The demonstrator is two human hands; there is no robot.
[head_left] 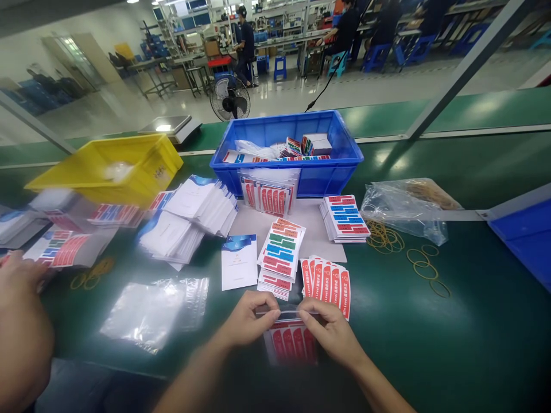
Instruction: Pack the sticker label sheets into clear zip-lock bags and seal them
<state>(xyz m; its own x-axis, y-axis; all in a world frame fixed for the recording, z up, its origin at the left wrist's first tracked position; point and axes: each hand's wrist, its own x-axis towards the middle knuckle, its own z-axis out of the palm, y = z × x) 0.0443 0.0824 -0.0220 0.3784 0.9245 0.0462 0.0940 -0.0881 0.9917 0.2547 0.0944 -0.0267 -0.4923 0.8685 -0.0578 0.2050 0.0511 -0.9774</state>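
Note:
My left hand (252,318) and my right hand (329,330) pinch the top edge of a clear plastic bag (290,344) between thumbs and fingers. Inside the bag, red and white label cards show; its lower part is blurred. Just beyond my hands lies a stack of multicoloured label cards (282,249). Red label sheets (329,284) are fanned out beside my right hand. A white booklet with a blue top (239,267) lies left of the card stack. Flat clear bags (146,310) are spread on the green table to the left of my left hand.
A blue bin (286,166) holds cards and bags, with a yellow bin (116,172) to its left. Booklet piles (189,212), a card stack (344,218), rubber bands (383,238) and a plastic bag (404,209) lie around. Another person's arm (21,321) reaches in at far left.

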